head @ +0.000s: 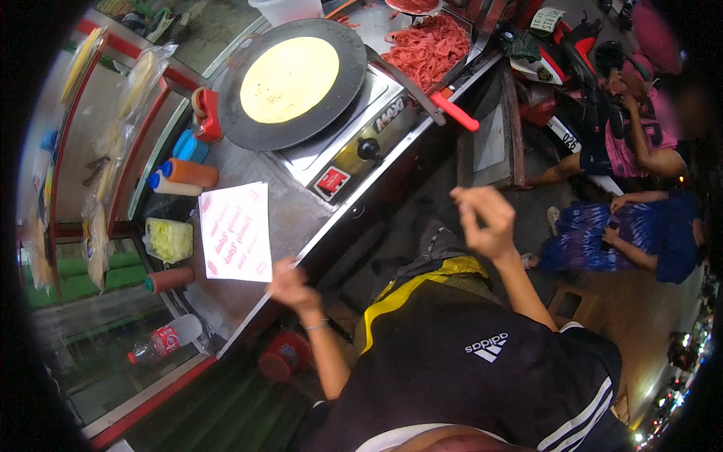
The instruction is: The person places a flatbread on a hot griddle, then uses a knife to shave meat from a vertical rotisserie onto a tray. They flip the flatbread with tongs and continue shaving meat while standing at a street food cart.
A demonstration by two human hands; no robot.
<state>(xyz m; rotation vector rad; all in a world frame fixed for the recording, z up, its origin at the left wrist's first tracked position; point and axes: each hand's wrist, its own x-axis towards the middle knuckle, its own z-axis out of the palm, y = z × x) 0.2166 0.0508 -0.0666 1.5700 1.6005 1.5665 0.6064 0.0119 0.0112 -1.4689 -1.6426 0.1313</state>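
Note:
My left hand [292,287] is blurred and loosely curled at the counter's metal edge, beside the lower right corner of a printed white paper sheet [236,233]; contact with the sheet is unclear. Raised over the floor to the right, my right hand [487,221] has bent fingers, a gap between thumb and fingers, and nothing visible in it. A pale yellow flatbread [289,80] lies flat on a round black griddle [344,62] on a steel gas stove [339,164]. Across the stove's right corner rests a long knife with a red handle [454,112].
Shredded reddish meat [432,48] fills a metal tray behind the stove. Left stand a red tape dispenser [209,116], squeeze bottles [192,172], shredded lettuce in a tub [169,240] and a plastic bottle [165,340]. Two people [638,141] [649,237] and a parked motorcycle [545,62] are at right.

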